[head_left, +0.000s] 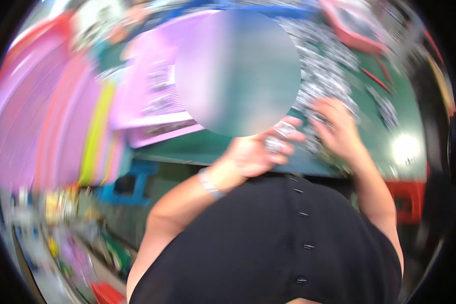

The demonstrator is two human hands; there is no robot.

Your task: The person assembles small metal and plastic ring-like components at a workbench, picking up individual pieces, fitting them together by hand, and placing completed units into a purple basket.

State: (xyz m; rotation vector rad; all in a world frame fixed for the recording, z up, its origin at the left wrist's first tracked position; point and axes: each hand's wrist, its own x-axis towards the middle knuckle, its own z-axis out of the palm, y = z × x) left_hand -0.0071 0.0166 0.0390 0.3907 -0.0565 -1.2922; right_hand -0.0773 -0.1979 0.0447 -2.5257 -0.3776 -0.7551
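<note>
My left hand [256, 154] is turned palm up at the table's near edge. Its fingers curl around a few small shiny silver parts [274, 145], too blurred to name exactly. My right hand [337, 126] is at the near end of a long heap of the same silver parts [324, 71]. Its thumb and fingers close on a small silver piece [320, 118] there. A blurred round patch hides the middle of the view, just beyond my left hand.
A pink-purple tray [157, 121] with silver parts lies left on the green table [213, 147]. Stacked coloured trays [50, 116] stand further left. Far right are a pink bin [357, 30], a red-handled tool [375, 78] and a small separate pile [385, 109]. A blue stool [129, 185] stands below.
</note>
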